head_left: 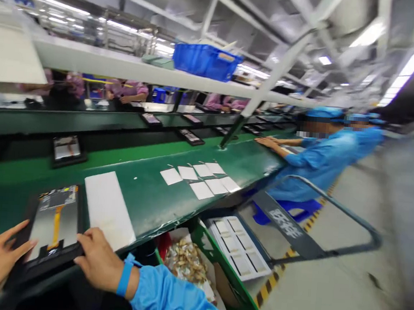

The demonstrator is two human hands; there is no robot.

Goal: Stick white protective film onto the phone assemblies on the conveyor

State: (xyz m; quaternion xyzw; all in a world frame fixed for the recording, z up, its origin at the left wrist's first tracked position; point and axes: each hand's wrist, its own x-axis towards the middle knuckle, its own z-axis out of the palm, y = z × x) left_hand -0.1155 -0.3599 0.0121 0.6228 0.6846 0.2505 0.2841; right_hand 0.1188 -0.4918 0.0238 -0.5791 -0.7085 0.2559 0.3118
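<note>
An open-backed tablet (pixel 42 235) with a silver battery, an orange ribbon cable and a circuit board at its far end lies in a black tray (pixel 49 268) at the near left of the bench. My left hand (pixel 0 259) holds the left side, thumb over the near left corner. On the right side, my right hand (pixel 101 262) grips the edge between thumb and bent fingers; a blue band (pixel 125 276) circles that wrist. Just right of the tablet lies a white rectangular block (pixel 108 204). Several flat white pieces (pixel 201 190) are laid in rows farther along the bench.
More tablets in black trays (pixel 67 150) sit on the green line (pixel 131 154) behind. Below the bench edge are a green bin (pixel 252 305) of scrap, a white compartment tray (pixel 240 248) and a cart handle (pixel 357 222). A co-worker in blue (pixel 330 160) sits to the right. A slanted post (pixel 265 90) rises from the bench.
</note>
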